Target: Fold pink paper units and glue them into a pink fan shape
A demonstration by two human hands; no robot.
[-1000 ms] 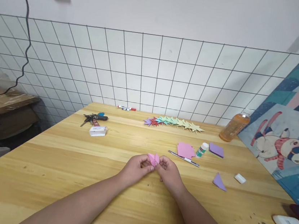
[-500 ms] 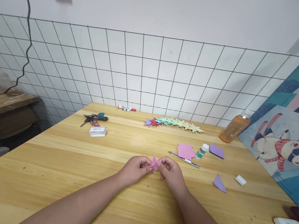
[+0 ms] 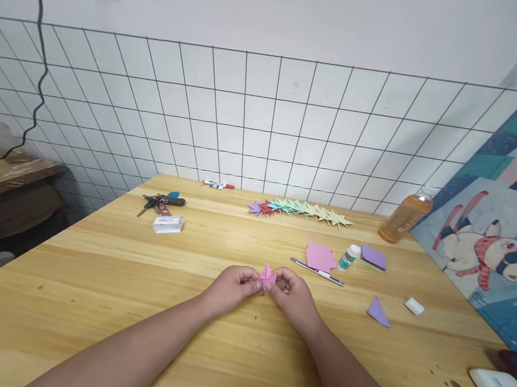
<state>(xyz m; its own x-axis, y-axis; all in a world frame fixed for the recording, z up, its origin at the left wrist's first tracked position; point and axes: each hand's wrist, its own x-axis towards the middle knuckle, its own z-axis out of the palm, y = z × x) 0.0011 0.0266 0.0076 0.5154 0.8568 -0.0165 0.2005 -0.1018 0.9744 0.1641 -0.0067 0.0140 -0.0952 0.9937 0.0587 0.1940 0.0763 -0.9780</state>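
Both the left hand (image 3: 230,288) and the right hand (image 3: 295,300) are nearly closed, thumbs and curled fingers pinching opposite sides of a small folded pink paper (image 3: 267,277). It sits between the fingertips, one point upward. Beyond, on the table (image 3: 102,275), lie pink sheets (image 3: 320,257); farther back, a row of folded paper pieces (image 3: 304,208).

**Both Hands Pinched, Just Beside Each Other**

The left forearm (image 3: 129,345) and right forearm (image 3: 359,372), both bare, slanted inward from below. The left hand (image 3: 229,290) and right hand (image 3: 296,300) faced each other, fingers curled. Each thumb pressed toward its bent index finger in a pinch. The wrists (image 3: 205,305) looked nearly straight.
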